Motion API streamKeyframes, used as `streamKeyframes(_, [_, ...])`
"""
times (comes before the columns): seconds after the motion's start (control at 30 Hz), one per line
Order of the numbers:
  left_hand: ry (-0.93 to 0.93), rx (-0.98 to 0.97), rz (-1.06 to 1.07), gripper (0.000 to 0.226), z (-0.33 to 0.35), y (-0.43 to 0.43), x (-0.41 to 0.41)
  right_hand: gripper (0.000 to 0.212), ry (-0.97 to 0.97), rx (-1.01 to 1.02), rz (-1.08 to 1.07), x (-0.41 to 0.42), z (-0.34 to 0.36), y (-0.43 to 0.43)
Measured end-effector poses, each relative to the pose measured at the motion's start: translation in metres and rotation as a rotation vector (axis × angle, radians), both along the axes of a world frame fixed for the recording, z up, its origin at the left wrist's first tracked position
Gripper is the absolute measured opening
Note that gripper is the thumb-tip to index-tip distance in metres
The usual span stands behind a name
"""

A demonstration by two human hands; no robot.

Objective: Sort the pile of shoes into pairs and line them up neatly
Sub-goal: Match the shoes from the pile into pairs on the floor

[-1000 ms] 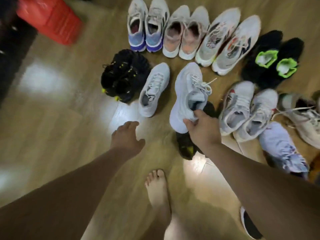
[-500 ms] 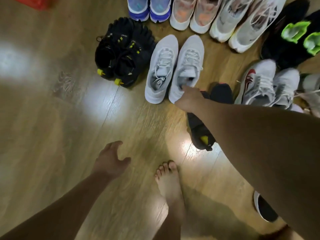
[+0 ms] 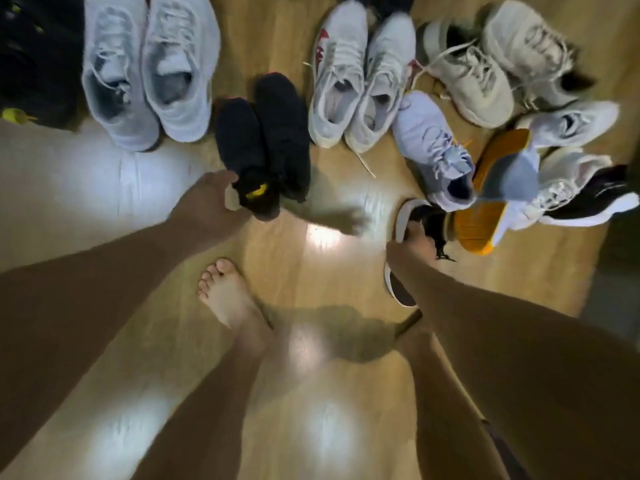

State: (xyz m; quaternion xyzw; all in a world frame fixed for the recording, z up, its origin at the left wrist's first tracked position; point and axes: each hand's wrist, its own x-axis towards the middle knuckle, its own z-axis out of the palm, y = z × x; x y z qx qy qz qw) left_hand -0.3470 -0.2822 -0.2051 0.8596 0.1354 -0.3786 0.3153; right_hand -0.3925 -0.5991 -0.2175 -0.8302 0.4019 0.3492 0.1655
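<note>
**Black pair squared up, a dark shoe pulled from the heap**

The left hand [image 3: 207,202] sat at the heel of the black pair [image 3: 270,133], touching the nearer shoe by its yellow tab; motion blur made it impossible to tell whether the fingers had closed on it. The right hand [image 3: 414,244] had its fingers curled over the collar of a dark shoe [image 3: 403,216] with a pale sole, at the edge of the unsorted heap beside an overturned orange-soled shoe [image 3: 485,216]. What looked like its mate [image 3: 398,289] lay on the floor [image 3: 346,188] just under that forearm.

The black pair stood between the pale blue pair [image 3: 149,71] and the white-and-red pair [image 3: 360,81], but sat nearer the person and slightly askew. To do this well, the left hand would best nudge both black heels level with the neighbours. The right should lift the dark shoe clear of trailing laces before setting it against its mate.
</note>
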Motion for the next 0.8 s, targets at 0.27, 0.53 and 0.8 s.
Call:
streamKeyframes(0.27, [0.180, -0.013, -0.241, 0.071, 0.009, -0.154, -0.054, 0.081, 0.227, -0.002, -0.057, -0.085, -0.026, -0.131])
streamKeyframes(0.53, [0.160, 0.029, -0.487, 0.064, -0.008, -0.297, -0.033, 0.055, -0.019, 0.055, 0.067, 0.010, -0.002, -0.300])
streamKeyframes(0.8, [0.373, 0.107, -0.575, 0.059, -0.061, -0.420, -0.035, 0.041, -0.089, -0.079, 0.099, 0.076, -0.011, -0.486])
